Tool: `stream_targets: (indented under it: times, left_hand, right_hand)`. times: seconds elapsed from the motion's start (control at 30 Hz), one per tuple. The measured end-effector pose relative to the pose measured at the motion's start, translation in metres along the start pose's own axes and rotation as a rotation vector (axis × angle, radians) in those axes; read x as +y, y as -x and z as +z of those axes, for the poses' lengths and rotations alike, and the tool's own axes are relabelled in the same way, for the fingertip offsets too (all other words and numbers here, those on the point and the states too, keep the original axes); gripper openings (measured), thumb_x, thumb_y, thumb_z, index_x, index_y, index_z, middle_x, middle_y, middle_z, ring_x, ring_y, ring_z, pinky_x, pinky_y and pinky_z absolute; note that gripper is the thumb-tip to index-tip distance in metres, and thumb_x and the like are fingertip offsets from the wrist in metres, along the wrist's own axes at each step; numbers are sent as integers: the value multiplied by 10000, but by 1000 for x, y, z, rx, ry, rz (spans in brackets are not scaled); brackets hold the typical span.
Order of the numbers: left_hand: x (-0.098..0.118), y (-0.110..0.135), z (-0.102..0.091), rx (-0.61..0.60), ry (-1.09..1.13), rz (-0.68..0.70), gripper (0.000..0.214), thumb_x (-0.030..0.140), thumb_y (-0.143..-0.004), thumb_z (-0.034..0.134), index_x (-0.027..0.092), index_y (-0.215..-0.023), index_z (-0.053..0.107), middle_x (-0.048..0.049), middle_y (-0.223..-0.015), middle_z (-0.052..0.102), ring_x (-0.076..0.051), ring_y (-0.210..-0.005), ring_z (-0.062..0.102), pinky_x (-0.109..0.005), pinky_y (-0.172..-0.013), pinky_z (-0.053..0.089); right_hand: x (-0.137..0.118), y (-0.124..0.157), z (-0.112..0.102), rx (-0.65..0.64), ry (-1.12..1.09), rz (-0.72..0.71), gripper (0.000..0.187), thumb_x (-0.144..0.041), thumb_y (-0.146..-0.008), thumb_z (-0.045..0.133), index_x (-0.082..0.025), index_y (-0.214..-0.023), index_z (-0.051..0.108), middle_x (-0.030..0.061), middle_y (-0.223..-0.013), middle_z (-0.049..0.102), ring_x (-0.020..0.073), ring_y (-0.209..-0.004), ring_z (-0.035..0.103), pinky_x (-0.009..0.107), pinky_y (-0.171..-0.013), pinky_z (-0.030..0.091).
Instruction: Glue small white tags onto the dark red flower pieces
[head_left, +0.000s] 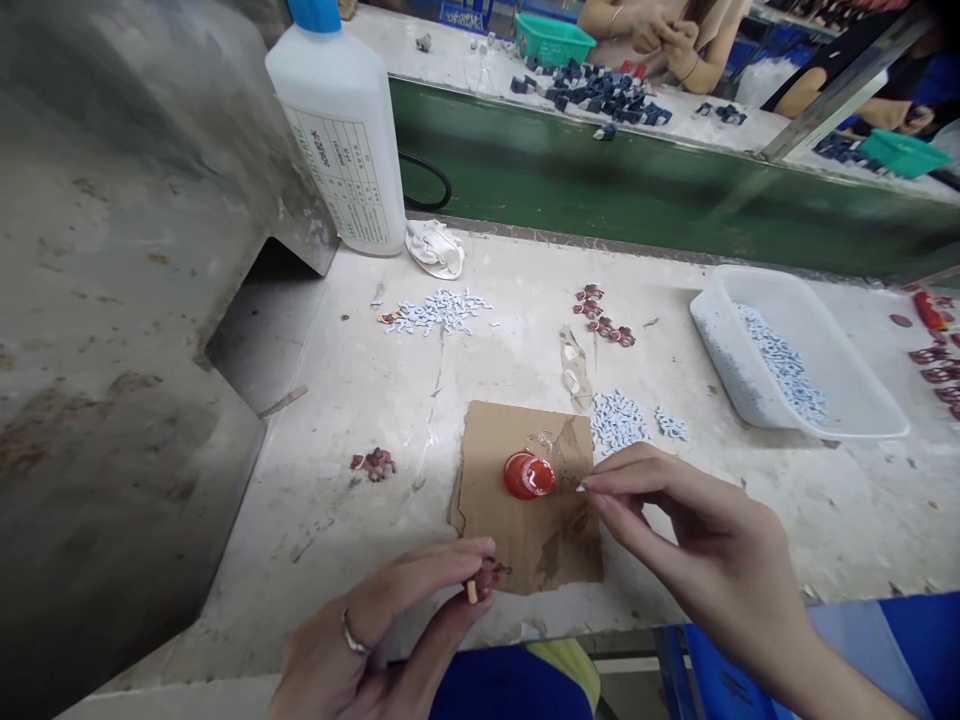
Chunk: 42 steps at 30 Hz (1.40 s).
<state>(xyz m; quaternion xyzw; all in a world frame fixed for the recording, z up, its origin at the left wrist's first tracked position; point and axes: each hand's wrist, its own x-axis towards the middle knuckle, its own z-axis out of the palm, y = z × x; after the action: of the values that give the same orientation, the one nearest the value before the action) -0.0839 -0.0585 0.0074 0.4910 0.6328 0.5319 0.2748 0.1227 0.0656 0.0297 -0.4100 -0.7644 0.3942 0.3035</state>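
Pale, stained worktable (517, 365) in a workshop, green divider (540, 190) along the far edge, big metal housing (112, 300) on the left. Beyond the divider, a co-worker's hands (667, 40) are over a bench, near dark blue pieces (592, 95) and a green basket (555, 42). My left hand (390, 625) pinches a small brown figure (491, 578) with an orange part, thumb below and fingers above, at the near edge of a torn cardboard sheet (487, 450). My right hand (705, 530) grips a tiny white piece (581, 488) between thumb and fingertip, by the sheet's right edge; its exact shape is too small to tell. Between my hands, slightly farther off, a jar of red liquid (529, 476) stands on the cardboard. Pale pieces lie in a heap (619, 422) just beyond my right hand, a smaller cluster (670, 424) beside it. More sit in a white tub (862, 405) to the right and in a spread pile (442, 312) at far left, near a white bottle (345, 140) and crumpled cloth (435, 248). Other brown figures: one bunch (373, 464) left of the cardboard, one row (600, 315) beyond it.
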Motion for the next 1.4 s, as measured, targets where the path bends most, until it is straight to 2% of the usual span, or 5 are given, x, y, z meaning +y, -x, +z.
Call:
stream_targets:
  times: [0.3, 0.97, 1.13, 1.3, 1.4]
  left_hand:
    - [-10, -5, -9, -135, -146, 96, 267, 212, -940, 688, 342, -1173, 694, 141, -1062, 797, -93, -822, 790, -66, -819, 612]
    - [-6, -9, -6, -29, -246, 95, 215, 226, -958, 661, 366, -1118, 691, 148, -1012, 748, -28, -843, 733, -75, -858, 584]
    - [-3, -52, -21, 12, -560, 65, 109, 317, -982, 648, 372, -1049, 714, 123, -1079, 722, -56, -970, 726, -126, -863, 547]
    - [-4, -116, -34, -12, -734, -87, 106, 263, -971, 637, 260, -963, 743, 62, -891, 748, -116, -592, 670, -277, -611, 528]
    - [-8, -140, -34, 26, -824, -110, 157, 220, -972, 609, 187, -1012, 757, -40, -952, 754, -231, -754, 726, -349, -645, 549]
  right_hand:
    - [2, -4, -1, -88, 188, -159, 244, -20, -970, 638, -226, -1078, 711, 22, -1012, 757, 129, -829, 724, 222, -636, 574]
    - [-1, -9, 3, -91, 267, -244, 250, 9, -984, 617, -195, -1108, 690, 26, -1037, 720, 106, -895, 691, 206, -752, 555]
    - [-3, -7, 1, -46, 266, -257, 258, 14, -988, 596, -202, -1103, 679, 24, -1018, 715, 104, -882, 690, 208, -737, 556]
    - [-4, -3, -1, -25, 307, -288, 255, -6, -992, 581, -216, -1096, 681, 25, -995, 711, 108, -851, 696, 207, -706, 561]
    - [-1, 1, -2, -33, 313, -286, 239, -29, -1000, 565, -221, -1088, 675, 40, -998, 713, 128, -829, 710, 222, -668, 574]
